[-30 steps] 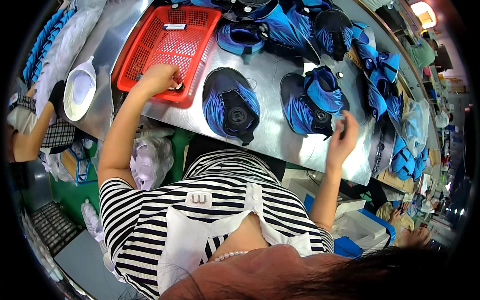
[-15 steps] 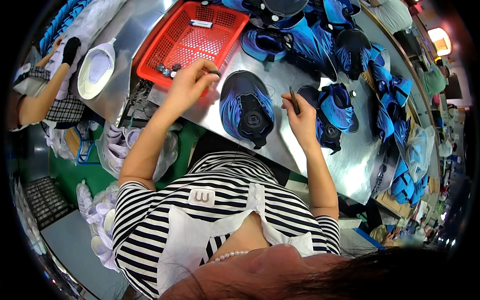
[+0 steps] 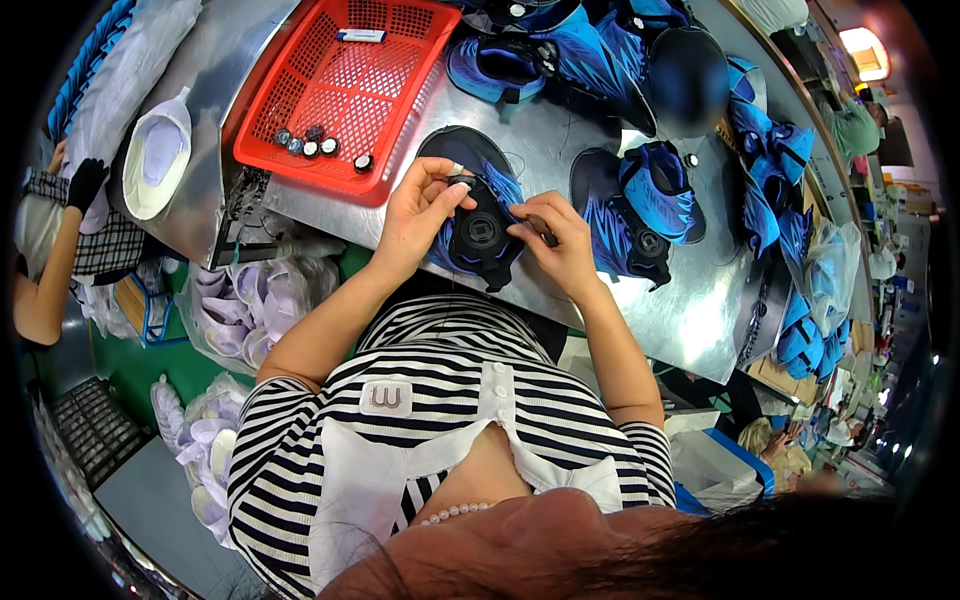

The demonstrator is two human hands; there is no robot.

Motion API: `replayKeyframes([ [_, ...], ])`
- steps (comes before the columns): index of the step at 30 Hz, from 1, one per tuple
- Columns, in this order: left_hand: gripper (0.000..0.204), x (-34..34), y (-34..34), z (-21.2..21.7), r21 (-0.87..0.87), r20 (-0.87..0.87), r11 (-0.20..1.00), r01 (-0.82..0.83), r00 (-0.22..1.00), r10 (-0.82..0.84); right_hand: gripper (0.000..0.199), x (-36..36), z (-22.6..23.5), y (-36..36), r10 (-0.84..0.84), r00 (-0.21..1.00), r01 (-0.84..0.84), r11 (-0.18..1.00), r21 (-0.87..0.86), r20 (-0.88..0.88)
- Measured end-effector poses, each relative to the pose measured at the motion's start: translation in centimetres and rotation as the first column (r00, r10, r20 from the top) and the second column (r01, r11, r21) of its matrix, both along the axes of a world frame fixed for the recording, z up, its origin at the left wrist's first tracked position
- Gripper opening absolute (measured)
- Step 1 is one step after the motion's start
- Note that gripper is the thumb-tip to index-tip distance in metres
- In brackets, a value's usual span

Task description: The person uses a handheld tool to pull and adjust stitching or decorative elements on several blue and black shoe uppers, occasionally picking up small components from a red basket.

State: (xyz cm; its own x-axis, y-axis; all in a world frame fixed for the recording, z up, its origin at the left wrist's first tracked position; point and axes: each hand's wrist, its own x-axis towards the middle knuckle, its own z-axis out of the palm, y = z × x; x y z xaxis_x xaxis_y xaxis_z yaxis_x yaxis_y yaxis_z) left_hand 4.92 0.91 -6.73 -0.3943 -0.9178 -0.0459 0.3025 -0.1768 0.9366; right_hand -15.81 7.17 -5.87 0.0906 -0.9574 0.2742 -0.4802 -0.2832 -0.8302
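Observation:
A black and blue shoe upper (image 3: 470,150) lies on the metal table before me, a round black dial base (image 3: 482,231) set in its tongue. My left hand (image 3: 418,212) is at the upper's left side, thumb and fingers pinched on a small dark, pale-topped piece (image 3: 461,179) above the dial base. From the right, my right hand (image 3: 562,240) reaches to the dial base's edge. Its fingers are closed around a slim dark tool (image 3: 549,239), mostly hidden by the hand. A second blue and black upper (image 3: 607,232) with a similar dial base lies to the right.
A red plastic basket (image 3: 385,185) holds several small round knobs (image 3: 363,162) and a white and blue tube (image 3: 361,36). More blue uppers (image 3: 590,60) are heaped at the back. At the left, a co-worker's black-gloved hand (image 3: 88,185) is near a white shoe upper (image 3: 160,150).
My left hand has moved from the basket's corner onto the near shoe upper with the small piece. My right hand has come left to the dial base, still holding the tool.

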Motion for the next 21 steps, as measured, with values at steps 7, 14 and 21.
replayKeyframes([
  [7,0.021,-0.9,0.4,-0.3,-0.014,-0.031,1.000,0.007,0.999,-0.008,0.005,0.1,0.2,1.0,-0.253,0.960,0.261,0.963,-0.059,0.125],
  [14,0.016,-0.6,-0.1,0.4,-0.010,-0.030,0.994,0.105,0.994,-0.105,0.023,-2.0,7.8,4.2,0.053,0.564,-0.034,0.999,-0.040,0.824],
  [21,0.025,-2.1,0.1,4.6,0.026,-0.136,0.964,0.265,0.956,-0.259,0.026,-0.6,8.8,4.3,-0.154,0.715,0.060,0.985,0.159,0.682],
])
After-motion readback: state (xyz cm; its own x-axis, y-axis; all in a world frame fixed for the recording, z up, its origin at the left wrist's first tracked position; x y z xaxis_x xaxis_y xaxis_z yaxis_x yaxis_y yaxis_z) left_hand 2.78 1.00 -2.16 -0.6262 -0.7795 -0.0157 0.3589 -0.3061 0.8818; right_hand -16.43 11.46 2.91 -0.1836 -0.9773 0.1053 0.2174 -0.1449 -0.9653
